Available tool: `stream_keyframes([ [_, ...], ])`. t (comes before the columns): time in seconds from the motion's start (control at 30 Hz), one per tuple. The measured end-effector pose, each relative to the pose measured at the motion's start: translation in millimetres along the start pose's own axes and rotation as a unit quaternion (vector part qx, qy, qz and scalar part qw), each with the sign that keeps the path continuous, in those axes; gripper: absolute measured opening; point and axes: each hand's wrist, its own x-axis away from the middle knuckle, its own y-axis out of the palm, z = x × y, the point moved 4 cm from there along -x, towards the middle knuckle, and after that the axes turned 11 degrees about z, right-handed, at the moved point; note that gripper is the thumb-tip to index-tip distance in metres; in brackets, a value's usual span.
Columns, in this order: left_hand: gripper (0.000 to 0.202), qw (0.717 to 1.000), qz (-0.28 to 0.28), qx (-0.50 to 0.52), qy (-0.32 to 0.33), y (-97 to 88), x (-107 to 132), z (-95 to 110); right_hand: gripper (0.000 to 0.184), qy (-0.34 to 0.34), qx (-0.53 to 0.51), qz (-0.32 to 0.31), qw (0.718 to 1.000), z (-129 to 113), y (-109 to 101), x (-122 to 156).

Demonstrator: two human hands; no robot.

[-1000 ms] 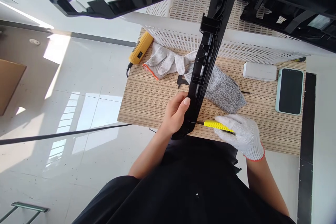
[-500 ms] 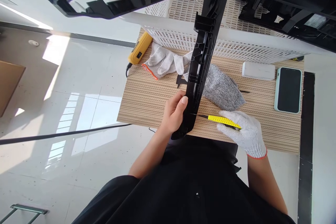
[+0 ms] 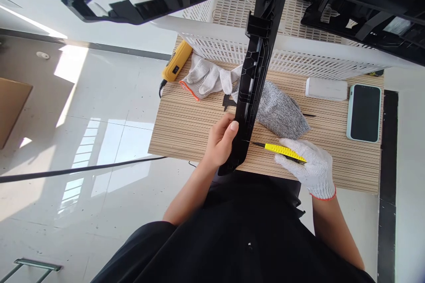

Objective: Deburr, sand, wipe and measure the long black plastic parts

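A long black plastic trim piece [image 3: 251, 75] runs from near my body up across the table and over the white basket's edge. Bare, my left hand [image 3: 223, 140] is closed around its left side near the lower end, thumb on top. My right hand [image 3: 307, 163], in a white knit glove, grips a yellow utility knife [image 3: 284, 152]. The knife's thin dark blade points left, and its tip reaches the trim piece's right edge close to my left thumb. Whether the tip cuts into the plastic I cannot tell.
Behind stands a white perforated basket [image 3: 229, 33], with more black trim pieces [image 3: 133, 9] across it. On the striped wooden table [image 3: 186, 128] lie a white glove [image 3: 209, 77], a grey cloth [image 3: 280, 112], a yellow device [image 3: 177, 61], a white box [image 3: 326, 88] and a phone [image 3: 364, 112].
My right hand and the knife have shifted very slightly, the blade tip now a little higher along the trim piece. My left hand keeps its hold, almost unmoved.
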Motion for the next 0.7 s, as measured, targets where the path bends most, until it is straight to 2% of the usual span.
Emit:
stream_keyframes([
  [0.13, 0.049, 1.000, -0.001, -0.007, -0.004, 0.0, -0.1, 0.3, 0.032, 0.029, -0.034, -0.042, 0.998, 2.0, 2.8, -0.3],
  [0.23, 0.049, 1.000, -0.004, -0.006, -0.004, -0.1, 0.3, 1.5, 0.032, 0.065, -0.025, -0.014, 0.997, 4.9, 0.0, -1.2],
  [0.37, 0.049, 1.000, -0.006, -0.004, -0.004, -0.3, 0.5, 1.6, 0.031, 0.049, -0.037, -0.044, 0.997, 3.6, 2.1, -1.4],
  [0.47, 0.049, 1.000, -0.004, -0.007, -0.005, -0.4, 0.6, 0.5, 0.031, 0.061, -0.035, -0.012, 0.997, 6.0, -0.4, -1.8],
  [0.6, 0.049, 1.000, -0.007, -0.005, -0.007, -0.2, 0.9, -0.4, 0.030, 0.035, -0.046, -0.025, 0.998, 5.4, 0.2, -1.0],
  [0.7, 0.048, 1.000, -0.007, -0.001, -0.007, -0.1, 0.9, 0.1, 0.031, 0.064, -0.036, -0.002, 0.997, 6.7, -2.2, -1.6],
])
